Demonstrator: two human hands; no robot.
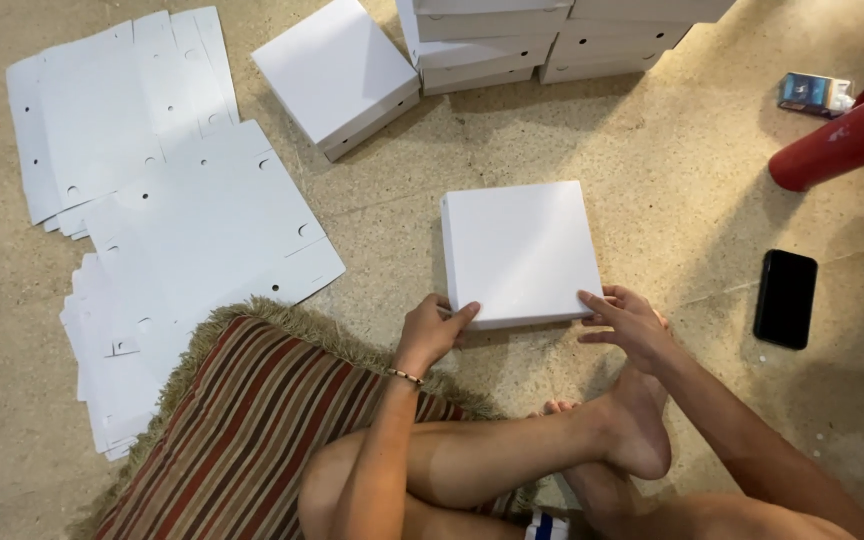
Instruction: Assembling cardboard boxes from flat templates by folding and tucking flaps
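Observation:
A closed white square cardboard box lies flat on the speckled floor in front of me. My left hand grips its near left corner, thumb on top. At the near right corner my right hand rests with fingers spread on the box's edge. My crossed bare legs and feet lie just below the box.
Flat unfolded white box blanks are piled at the left. Another closed box and stacked boxes sit at the back. A striped fringed cushion lies under me. A black phone, a red cylinder and a small packet lie at the right.

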